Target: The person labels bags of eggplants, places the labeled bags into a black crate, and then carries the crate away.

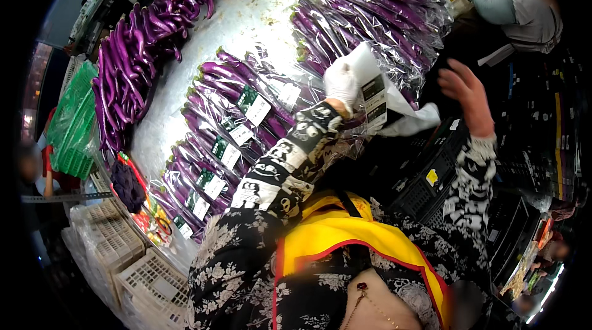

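My left hand (341, 82), in a white glove, grips a white strip of printed labels (373, 94). The strip hangs down and curls away to the right over the table edge. Off to the right, my bare right hand (462, 89) is raised in the air, slightly blurred, fingers apart and holding nothing. Clear-bagged long purple eggplants (365, 24) lie in a pile just beyond my left hand. Under and beside my left forearm runs a row of bagged eggplants (249, 98), several bearing green-and-white labels (253, 105).
Loose eggplants (134, 61) are heaped along the metal table's (222, 24) far left edge. Scissors (163, 226) lie at the lower left corner. Green crates (74, 122) and beige crates (152, 279) stand left, black crates (430, 177) right. Another person (522, 15) stands at upper right.
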